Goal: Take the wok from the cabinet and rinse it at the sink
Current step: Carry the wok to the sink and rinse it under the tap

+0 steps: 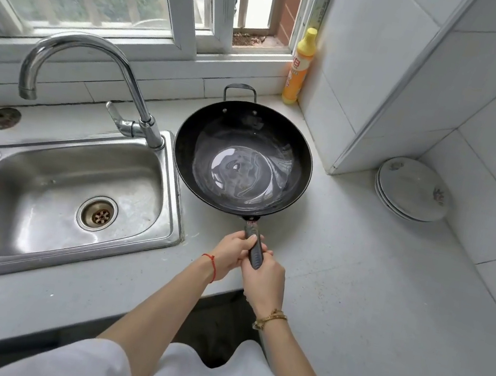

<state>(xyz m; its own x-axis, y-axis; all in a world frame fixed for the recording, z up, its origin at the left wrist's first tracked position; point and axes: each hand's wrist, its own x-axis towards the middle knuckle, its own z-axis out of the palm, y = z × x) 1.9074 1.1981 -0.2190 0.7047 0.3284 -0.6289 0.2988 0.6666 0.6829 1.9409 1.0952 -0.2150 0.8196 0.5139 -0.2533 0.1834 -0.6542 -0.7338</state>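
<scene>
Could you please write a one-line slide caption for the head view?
Both hands, left hand and right hand, grip the wok handle beside the sink.

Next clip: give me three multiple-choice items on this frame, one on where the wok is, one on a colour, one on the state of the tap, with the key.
1. Where is the wok?
A. inside the sink
B. over the counter, right of the sink
C. on the windowsill

2. What colour is the bottle in the corner?
A. yellow
B. blue
C. green

3. What is the tap doing?
A. pouring into the wok
B. running into the sink
C. no water shows

Key: 1 B, the wok is beside the sink, over the counter, both the left hand and the right hand gripping its handle. 2 A, body and cap are yellow. 3 C, no stream shows below the spout.
</scene>
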